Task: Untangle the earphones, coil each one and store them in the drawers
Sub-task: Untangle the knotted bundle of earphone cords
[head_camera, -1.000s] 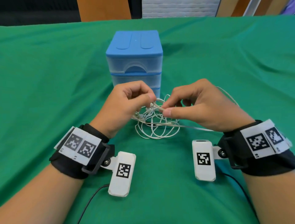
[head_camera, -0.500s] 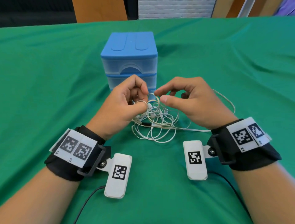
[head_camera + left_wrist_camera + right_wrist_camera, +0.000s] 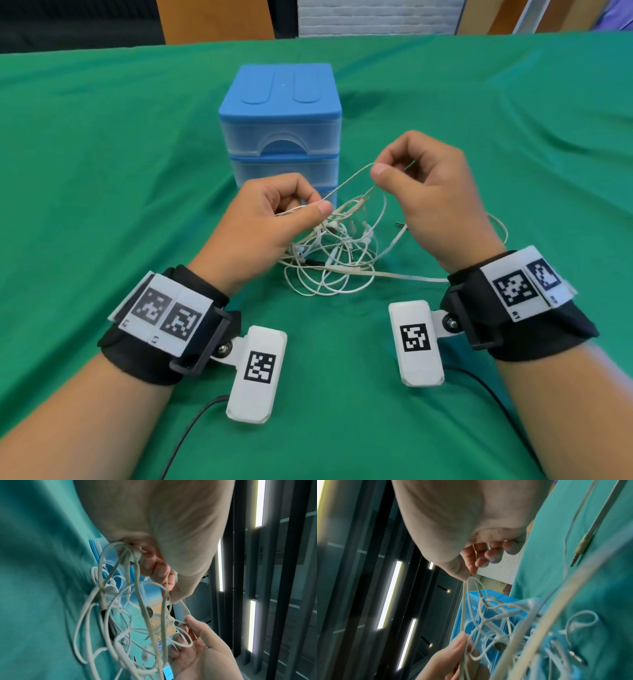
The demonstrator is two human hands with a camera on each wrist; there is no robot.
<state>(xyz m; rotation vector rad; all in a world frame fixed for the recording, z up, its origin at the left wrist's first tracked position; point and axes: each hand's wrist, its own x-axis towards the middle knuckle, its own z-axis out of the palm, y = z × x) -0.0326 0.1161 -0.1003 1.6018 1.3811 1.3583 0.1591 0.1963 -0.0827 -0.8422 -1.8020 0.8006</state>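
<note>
Green cloth (image 3: 102, 171) beneath both hands' grips, left hand (image 3: 263, 219) and right hand (image 3: 435, 202) pinching earphones (image 3: 335, 253).

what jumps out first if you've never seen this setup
A tangle of white earphones lies mid-table on the green cloth. The left hand and right hand each pinch a strand, raised taut between them. Just behind stands a blue drawer unit, drawers closed.

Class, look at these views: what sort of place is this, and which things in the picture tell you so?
Probably an indoor recording setup in a room, not a home. A table under a green cloth holds only a blue drawer unit and tangled earphones, and both wrists carry marker-tagged cameras.
</note>
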